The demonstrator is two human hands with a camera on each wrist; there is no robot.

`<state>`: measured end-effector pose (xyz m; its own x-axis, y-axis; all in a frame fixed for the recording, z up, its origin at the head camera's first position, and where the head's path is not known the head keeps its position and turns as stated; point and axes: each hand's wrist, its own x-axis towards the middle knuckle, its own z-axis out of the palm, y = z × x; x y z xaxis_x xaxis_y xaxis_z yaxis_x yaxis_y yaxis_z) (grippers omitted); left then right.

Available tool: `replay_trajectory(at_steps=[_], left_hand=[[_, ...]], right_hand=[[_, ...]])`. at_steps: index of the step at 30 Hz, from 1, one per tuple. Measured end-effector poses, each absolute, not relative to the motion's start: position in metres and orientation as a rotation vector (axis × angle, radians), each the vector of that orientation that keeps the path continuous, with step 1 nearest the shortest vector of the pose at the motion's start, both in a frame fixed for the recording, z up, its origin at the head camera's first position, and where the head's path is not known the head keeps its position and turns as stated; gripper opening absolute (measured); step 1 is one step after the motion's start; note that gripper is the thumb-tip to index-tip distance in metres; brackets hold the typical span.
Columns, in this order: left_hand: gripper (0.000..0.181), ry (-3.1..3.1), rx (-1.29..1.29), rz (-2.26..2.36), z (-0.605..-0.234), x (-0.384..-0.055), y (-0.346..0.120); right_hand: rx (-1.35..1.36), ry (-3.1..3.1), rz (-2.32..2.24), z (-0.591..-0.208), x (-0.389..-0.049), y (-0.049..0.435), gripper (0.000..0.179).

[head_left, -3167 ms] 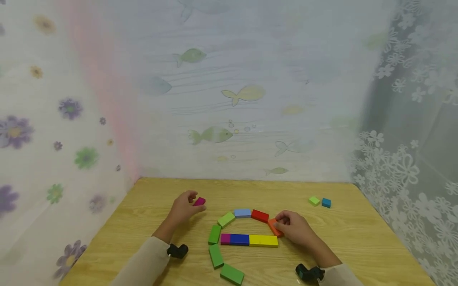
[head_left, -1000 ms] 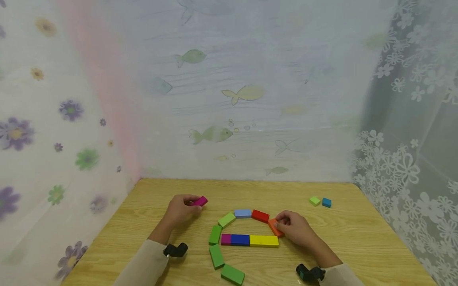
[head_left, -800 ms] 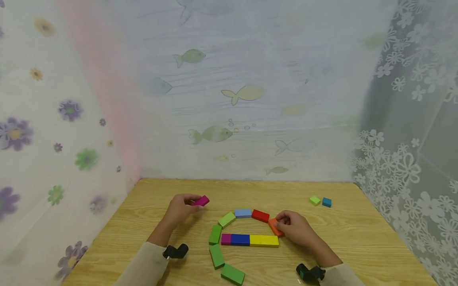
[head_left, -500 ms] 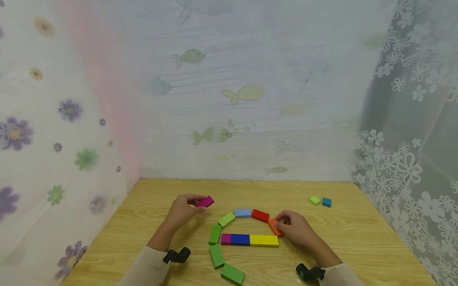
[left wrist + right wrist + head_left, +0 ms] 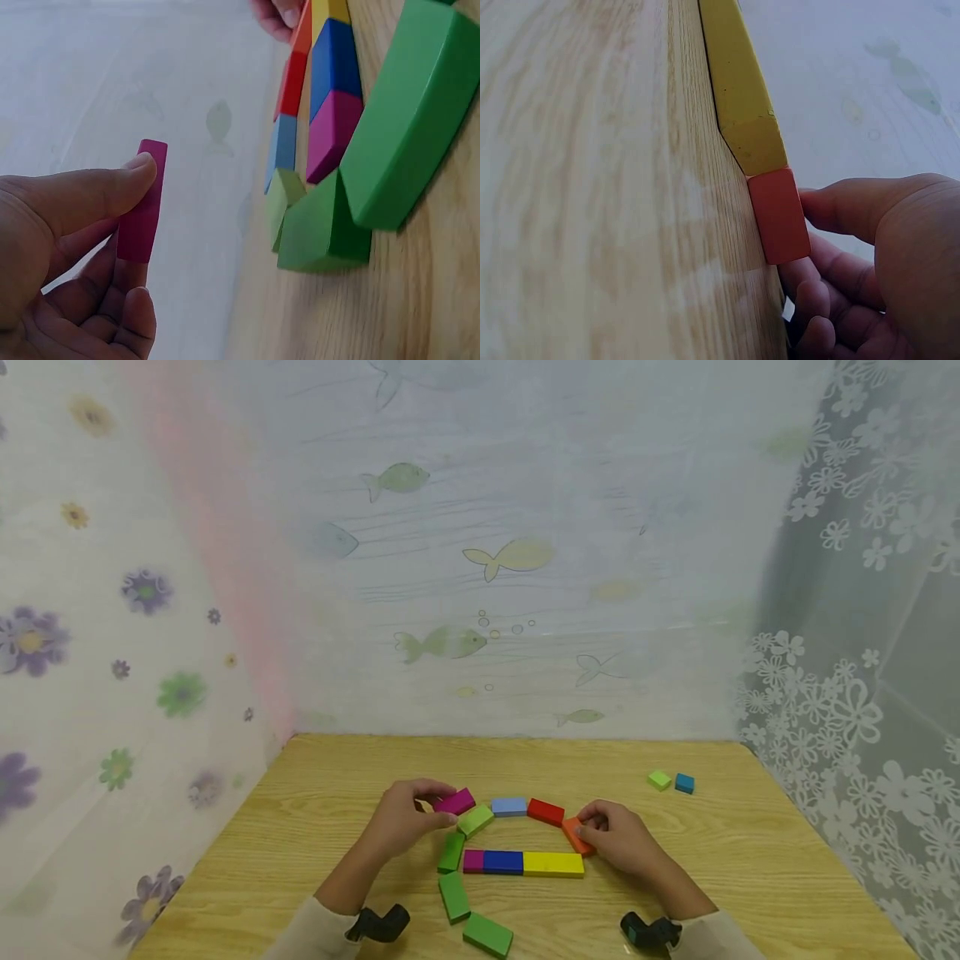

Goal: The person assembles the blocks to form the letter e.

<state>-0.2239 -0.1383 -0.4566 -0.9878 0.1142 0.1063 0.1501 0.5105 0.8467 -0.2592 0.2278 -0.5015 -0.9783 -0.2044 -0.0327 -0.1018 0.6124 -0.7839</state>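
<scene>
My left hand (image 5: 405, 817) pinches a magenta block (image 5: 455, 802) between thumb and fingers, just behind the light green block (image 5: 476, 821). In the left wrist view that magenta block (image 5: 142, 202) is off the tabletop. My right hand (image 5: 621, 839) holds an orange block (image 5: 576, 837) at the right end of a curve of blocks. That curve runs through a red block (image 5: 546, 812), a light blue block (image 5: 509, 807), the light green one and several green blocks (image 5: 453, 897). Inside it lies a straight row: a magenta block (image 5: 473, 861), a blue block (image 5: 503, 862) and yellow (image 5: 553, 864).
Farther back on the right of the wooden table (image 5: 750, 860) lie a small lime block (image 5: 659, 780) and a small blue block (image 5: 684, 783). A fish-patterned curtain (image 5: 517, 610) hangs behind the table's back edge, with patterned sheets at both sides.
My left hand has carried the magenta block to the right and nearer, from the back left to beside the light green block. My right hand stays on the orange block.
</scene>
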Motion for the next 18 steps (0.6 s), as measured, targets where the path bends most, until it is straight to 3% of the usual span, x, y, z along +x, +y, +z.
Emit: replay_trajectory(at_steps=[18], left_hand=[[0.030, -2.727, -0.515, -1.570, -0.455, -0.192, -0.104]], right_hand=[[-0.259, 2.711, -1.306, -0.499, -0.258, 0.228, 0.014]])
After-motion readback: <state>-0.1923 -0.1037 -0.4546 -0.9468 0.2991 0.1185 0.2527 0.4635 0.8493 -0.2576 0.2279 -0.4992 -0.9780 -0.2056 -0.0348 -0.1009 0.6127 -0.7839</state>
